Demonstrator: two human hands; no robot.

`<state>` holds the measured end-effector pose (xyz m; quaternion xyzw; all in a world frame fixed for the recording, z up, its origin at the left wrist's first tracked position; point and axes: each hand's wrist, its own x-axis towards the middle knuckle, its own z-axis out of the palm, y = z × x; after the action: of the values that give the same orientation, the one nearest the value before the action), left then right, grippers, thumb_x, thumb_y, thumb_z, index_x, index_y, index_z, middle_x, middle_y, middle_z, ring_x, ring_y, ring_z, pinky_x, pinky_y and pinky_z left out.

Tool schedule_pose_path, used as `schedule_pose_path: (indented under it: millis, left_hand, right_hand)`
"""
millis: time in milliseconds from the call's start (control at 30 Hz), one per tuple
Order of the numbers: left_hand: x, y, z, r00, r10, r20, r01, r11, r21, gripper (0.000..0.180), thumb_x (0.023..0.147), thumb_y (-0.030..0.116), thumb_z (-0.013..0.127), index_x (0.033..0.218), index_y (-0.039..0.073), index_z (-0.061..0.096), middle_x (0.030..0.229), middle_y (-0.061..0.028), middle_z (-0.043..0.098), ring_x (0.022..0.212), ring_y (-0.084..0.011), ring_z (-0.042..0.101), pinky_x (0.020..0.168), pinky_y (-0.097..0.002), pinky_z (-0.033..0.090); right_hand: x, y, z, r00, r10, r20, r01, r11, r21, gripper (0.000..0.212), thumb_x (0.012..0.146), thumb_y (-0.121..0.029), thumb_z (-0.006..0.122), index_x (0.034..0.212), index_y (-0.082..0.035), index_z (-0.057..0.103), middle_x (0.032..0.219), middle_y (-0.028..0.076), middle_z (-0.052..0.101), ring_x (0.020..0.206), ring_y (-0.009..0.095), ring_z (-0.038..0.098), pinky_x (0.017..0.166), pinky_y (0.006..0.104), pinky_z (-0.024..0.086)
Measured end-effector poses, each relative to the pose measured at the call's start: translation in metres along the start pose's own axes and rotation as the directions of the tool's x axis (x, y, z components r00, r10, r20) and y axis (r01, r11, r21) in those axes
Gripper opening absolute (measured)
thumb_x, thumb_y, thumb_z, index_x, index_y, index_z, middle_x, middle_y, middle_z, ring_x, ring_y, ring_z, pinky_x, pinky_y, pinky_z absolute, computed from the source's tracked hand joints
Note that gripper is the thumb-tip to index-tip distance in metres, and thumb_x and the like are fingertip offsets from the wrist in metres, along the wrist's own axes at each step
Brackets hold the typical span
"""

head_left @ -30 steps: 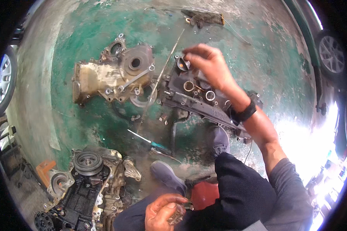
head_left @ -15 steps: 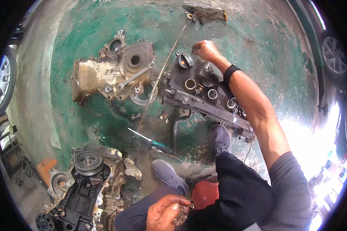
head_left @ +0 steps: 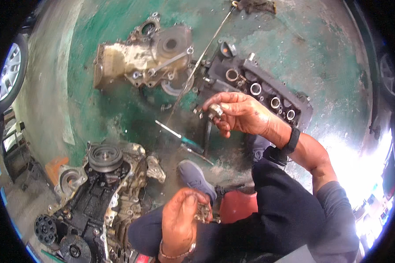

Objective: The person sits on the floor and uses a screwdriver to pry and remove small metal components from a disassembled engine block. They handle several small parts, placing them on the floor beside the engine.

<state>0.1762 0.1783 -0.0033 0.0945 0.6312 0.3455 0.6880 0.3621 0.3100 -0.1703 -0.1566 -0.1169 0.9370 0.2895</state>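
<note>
My right hand [head_left: 245, 113] pinches a short, shiny metal cylinder [head_left: 215, 111] between thumb and fingers; its exact kind is too small to make out. That hand hangs in front of the black valve cover [head_left: 255, 75], near its closest edge. Down by my knee, my left hand [head_left: 180, 219] is closed around a cluster of small, greasy metal pieces [head_left: 202, 213], which look like bolts. Their lower ends poke out past the fingers.
At the lower left stands an engine block [head_left: 94, 206] with a pulley on top. A metal timing cover [head_left: 131, 65] lies farther off with a spanner [head_left: 171, 61] on it. A long dipstick-like rod [head_left: 202, 57], a screwdriver [head_left: 186, 141] and a dark glove [head_left: 261, 6] lie on the floor.
My right hand has come back from beyond the valve cover toward me and now shows a metal cylinder in its fingers. My left hand has risen slightly. The whole view has shifted.
</note>
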Motion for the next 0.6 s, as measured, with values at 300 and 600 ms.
schedule_pose_path:
  millis: [300,600]
  left_hand:
    - [0.004,0.002,-0.002,0.991,0.057,-0.125,-0.062,0.997,-0.039,0.014,0.093,0.014,0.056,0.094,0.000,0.056,0.072,-0.0076,0.055,0.056,-0.0156,0.051,0.049,-0.0277,0.043]
    - [0.006,0.002,0.000,0.992,0.080,-0.101,-0.082,0.996,-0.023,0.022,0.095,0.015,0.054,0.106,-0.003,0.056,0.074,-0.0068,0.056,0.056,-0.0142,0.051,0.049,-0.0260,0.042]
  right_hand:
    - [0.003,0.031,0.029,0.980,0.184,0.074,-0.186,0.982,0.017,0.028,0.095,-0.019,0.052,0.113,0.001,0.058,0.089,0.010,0.064,0.072,0.015,0.062,0.057,0.0267,0.051]
    - [0.003,0.043,0.030,0.965,0.224,0.135,-0.242,0.960,0.137,0.021,0.095,-0.020,0.054,0.104,-0.002,0.059,0.085,0.009,0.064,0.064,0.014,0.060,0.055,0.0263,0.049]
